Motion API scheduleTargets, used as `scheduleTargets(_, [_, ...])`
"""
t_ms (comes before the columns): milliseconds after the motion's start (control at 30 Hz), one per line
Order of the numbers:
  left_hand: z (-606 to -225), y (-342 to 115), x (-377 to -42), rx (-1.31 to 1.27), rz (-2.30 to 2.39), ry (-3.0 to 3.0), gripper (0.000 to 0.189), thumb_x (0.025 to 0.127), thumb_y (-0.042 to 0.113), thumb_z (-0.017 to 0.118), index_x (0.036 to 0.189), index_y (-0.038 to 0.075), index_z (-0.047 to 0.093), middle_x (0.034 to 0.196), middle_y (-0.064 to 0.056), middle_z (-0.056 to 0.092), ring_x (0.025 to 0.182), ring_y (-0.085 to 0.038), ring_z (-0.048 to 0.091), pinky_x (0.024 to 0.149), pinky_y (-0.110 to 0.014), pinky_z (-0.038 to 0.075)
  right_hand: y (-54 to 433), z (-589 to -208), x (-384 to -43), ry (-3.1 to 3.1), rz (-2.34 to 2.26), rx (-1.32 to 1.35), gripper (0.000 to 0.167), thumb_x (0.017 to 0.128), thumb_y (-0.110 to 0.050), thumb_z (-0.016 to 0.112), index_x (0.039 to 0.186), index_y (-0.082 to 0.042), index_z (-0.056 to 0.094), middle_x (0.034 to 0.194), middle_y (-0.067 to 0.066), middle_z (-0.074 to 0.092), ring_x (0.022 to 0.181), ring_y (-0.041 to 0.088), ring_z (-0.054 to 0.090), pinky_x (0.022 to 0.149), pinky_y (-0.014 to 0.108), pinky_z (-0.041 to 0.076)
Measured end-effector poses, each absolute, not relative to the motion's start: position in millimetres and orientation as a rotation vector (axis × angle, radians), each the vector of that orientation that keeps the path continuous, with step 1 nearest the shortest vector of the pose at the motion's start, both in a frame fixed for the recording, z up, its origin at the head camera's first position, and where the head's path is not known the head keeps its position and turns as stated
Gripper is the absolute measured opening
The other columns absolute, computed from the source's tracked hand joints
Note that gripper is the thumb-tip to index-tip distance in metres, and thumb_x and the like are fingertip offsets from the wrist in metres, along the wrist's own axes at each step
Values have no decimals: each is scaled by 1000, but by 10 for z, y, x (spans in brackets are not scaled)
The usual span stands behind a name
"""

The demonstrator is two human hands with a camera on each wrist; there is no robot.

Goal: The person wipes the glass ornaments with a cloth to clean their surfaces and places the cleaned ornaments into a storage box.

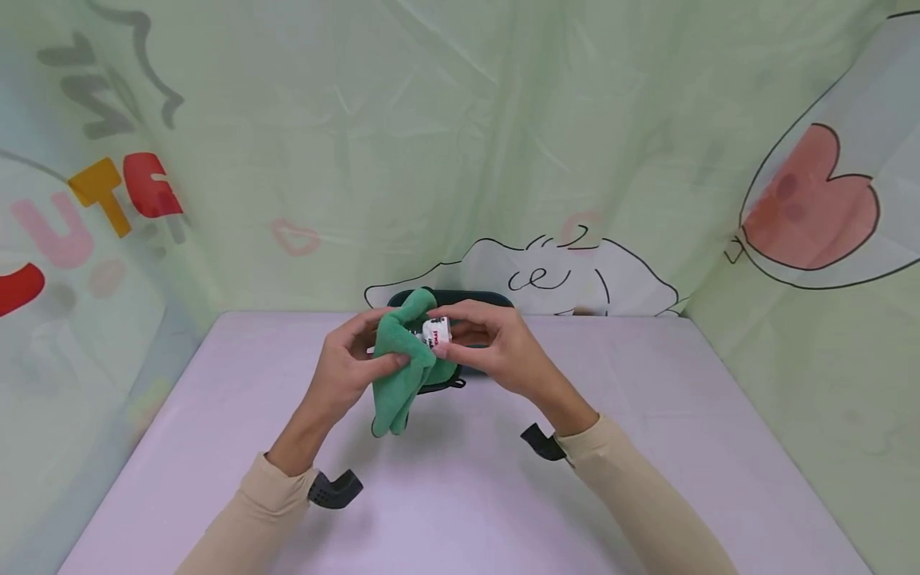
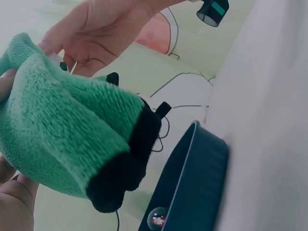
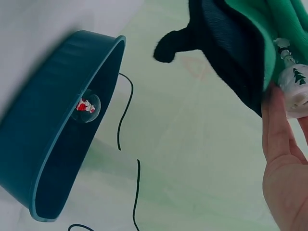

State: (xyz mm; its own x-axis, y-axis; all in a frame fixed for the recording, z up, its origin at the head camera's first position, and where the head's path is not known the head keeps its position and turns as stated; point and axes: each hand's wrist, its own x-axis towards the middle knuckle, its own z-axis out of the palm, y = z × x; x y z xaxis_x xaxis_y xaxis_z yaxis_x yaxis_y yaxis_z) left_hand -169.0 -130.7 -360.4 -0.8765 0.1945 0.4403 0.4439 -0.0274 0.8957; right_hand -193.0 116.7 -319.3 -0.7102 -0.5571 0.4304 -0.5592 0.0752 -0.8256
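Observation:
My left hand (image 1: 338,363) pinches a green plush cloth (image 1: 394,391) with black edging and a small loop. With thumb and fingers, my right hand (image 1: 499,339) holds a small snow globe by its white base (image 1: 436,332), tipped on its side. In the right wrist view the base (image 3: 296,84) carries a dark green tree print. A small white figure shows beyond it against the cloth, which folds around the globe end and partly hides it. Both hands are close together, raised in front of a dark teal plastic tub (image 1: 492,299).
Inside the tub, in the right wrist view, lies another snow globe (image 3: 86,107) with a red and white figure. The tub stands near the back of the pale table (image 1: 460,495), before a green printed curtain (image 1: 402,160). Black camera mounts (image 1: 335,489) jut from both cuffs.

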Motion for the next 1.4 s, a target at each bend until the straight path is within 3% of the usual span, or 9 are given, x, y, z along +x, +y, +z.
scheduleTargets(267, [-3564,-1304,-1710,-594,-2041,-2100,55,86,1,79,137,6,60,124,-9,65,107,-24,64,82,-30,58,1170,-3221,-1963,-2160,1542,1337,45,84,-1,82,127,-4,69,126,9,65,107,21,69,90,33,59])
scheduleTargets(567, [-3519,-1266,-1718,-520,-2155,-2150,51,88,6,77,136,7,60,124,-14,65,99,-26,70,82,-32,59,1241,-3220,-2092,-1939,1150,1546,47,75,0,88,120,-4,73,123,11,68,117,24,64,88,25,55])
scheduleTargets(900, [-3500,-1240,-1730,-440,-2301,-2154,48,91,9,73,137,6,58,115,-10,65,99,-22,70,82,-31,58,1283,-3221,-2096,-1908,1080,1602,45,74,10,85,115,-6,73,122,14,67,115,28,65,84,27,57])
scheduleTargets(1133, [-3511,-1234,-1742,-433,-2361,-2128,47,93,10,71,137,3,57,113,-10,63,96,-18,69,80,-29,58,1315,-3219,-2106,-1932,1031,1610,42,78,8,83,115,-7,73,126,13,66,120,26,62,90,24,55])
scheduleTargets(1400, [-3549,-1200,-1761,-432,-2393,-2059,49,94,10,71,140,4,56,114,-11,61,96,-19,67,79,-28,58,1276,-3229,-2116,-1924,1115,1588,41,77,6,85,114,-6,74,123,13,68,116,25,65,85,25,56])
